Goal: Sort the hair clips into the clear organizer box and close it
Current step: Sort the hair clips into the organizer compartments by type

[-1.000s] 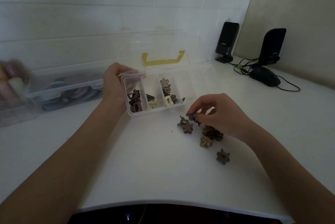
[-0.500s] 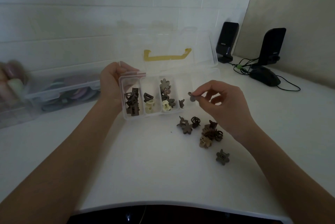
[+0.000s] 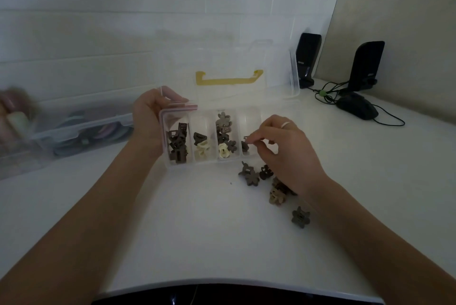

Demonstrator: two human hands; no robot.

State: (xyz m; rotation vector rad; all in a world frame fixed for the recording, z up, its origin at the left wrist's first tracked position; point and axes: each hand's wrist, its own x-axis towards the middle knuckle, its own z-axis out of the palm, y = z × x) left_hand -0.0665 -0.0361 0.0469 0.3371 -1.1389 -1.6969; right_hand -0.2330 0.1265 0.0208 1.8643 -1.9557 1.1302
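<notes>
A small dark hair clip [image 3: 245, 145] is pinched between the fingertips of the right hand [image 3: 283, 149] at the rightmost compartment of the clear organizer box [image 3: 209, 160], while the box's left end is gripped and tilted by the left hand [image 3: 150, 119]. The clip is best released low inside that compartment, with the box held steady. The open lid [image 3: 229, 70] is left up, since loose clips [image 3: 271, 181] lie on the white table [image 3: 197, 230] beside the box.

Clear glossy plastic organizer box [image 3: 177, 165], yellow plastic handle [image 3: 228, 79]; matt plastic hair clips [image 3: 249, 174]; smooth white counter [image 3: 209, 230]; glossy black speakers [image 3: 309, 58].
</notes>
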